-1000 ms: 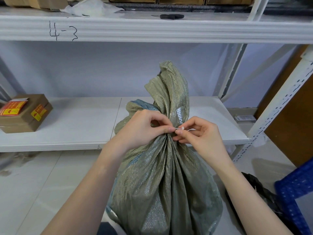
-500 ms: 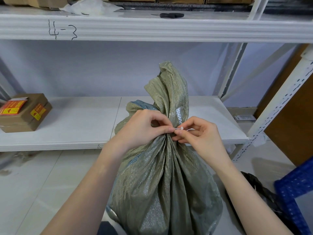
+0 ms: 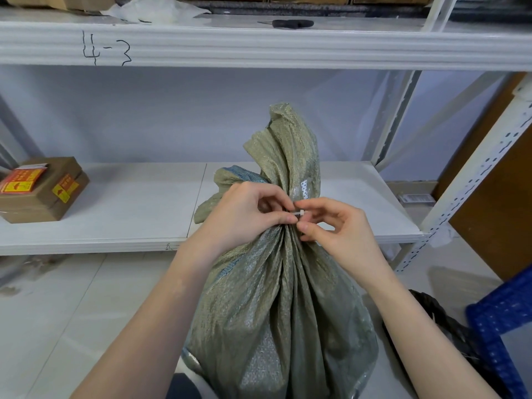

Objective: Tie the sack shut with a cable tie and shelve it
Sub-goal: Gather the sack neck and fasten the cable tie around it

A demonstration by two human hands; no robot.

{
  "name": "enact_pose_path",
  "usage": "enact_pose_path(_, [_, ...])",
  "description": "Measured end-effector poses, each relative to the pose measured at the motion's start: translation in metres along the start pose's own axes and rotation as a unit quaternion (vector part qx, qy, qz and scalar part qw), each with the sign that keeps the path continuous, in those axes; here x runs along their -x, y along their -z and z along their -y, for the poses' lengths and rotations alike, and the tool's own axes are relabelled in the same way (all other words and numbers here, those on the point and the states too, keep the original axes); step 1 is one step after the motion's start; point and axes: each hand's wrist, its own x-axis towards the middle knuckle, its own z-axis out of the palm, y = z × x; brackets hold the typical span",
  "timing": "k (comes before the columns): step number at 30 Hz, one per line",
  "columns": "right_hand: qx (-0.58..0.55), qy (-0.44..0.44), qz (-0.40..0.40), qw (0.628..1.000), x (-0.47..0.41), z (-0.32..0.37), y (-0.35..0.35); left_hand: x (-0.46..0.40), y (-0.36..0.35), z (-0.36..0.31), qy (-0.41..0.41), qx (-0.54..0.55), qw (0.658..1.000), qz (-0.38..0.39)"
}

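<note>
A big green sack stands on the pale floor, right in front of a white shelf. Its top is bunched into a tight neck, and the loose cloth above the neck sticks up and flops a little. A thin white cable tie goes around that neck. The person's two bare hands meet at the neck, one on each side. The left hand is curled against the left side of the neck, and its thumb and first finger are pinched together on the tie where it comes round the cloth. The right hand is on the right side. Its thumb and first fingertips are close together just beside the small white head of the tie, and they look to be touching it, but I cannot tell how hard they squeeze. The other fingers of the right hand are bent and loose, with a small gap under them. The head of the tie sits between the two sets of fingertips, at the front of the neck. On the left end of the shelf there is a brown cardboard box with red and yellow stickers. The higher shelf has "4-3" written on its edge, and a black tool lies on top of it. A blue crate stands low on the right, next to something black on the floor.
</note>
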Motion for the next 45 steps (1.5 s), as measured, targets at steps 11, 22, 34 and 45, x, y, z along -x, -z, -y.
enact_pose_path(11, [-0.018, 0.004, 0.024, 1.000, 0.000, 0.001, -0.002, 0.002, -0.007, -0.008, -0.015, -0.034, 0.999, -0.005])
enact_pose_path(22, [0.005, 0.051, -0.015, 0.999, -0.001, -0.003, -0.006, 0.002, -0.012, 0.000, -0.049, -0.073, 0.996, -0.031])
enact_pose_path(34, [-0.091, 0.021, -0.038, 0.995, -0.005, 0.002, 0.004, 0.002, -0.011, 0.004, -0.080, 0.010, 0.996, -0.023])
enact_pose_path(45, [0.117, -0.003, 0.016, 0.993, -0.004, -0.015, 0.003, 0.002, -0.016, 0.002, -0.086, -0.001, 0.996, -0.029])
